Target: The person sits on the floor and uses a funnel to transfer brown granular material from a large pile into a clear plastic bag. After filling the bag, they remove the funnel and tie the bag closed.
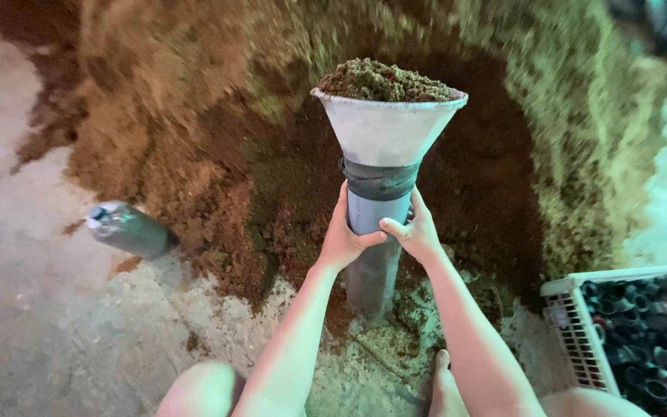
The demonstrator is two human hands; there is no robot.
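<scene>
We wrap the fingers of our left hand [343, 241] and right hand [414, 234] around the grey tube [372, 266] under the white funnel [386, 131] heaped with brown substrate [384, 81].

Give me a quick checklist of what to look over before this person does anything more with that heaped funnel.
1. Both hands on the tube: ok. The left hand and right hand wrap the grey tube just under the dark band.
2. Funnel filled: ok, the brown mix is heaped above its rim.
3. Funnel seated on the tube: looks ok, the band covers the joint, so the fit itself cannot be seen.
4. Tube upright: ok, nearly vertical, its foot on the ground by the pile.
5. Mix going down inside the tube: cannot tell.
6. Crate of dark rings at hand: ok, at the person's right.
</scene>
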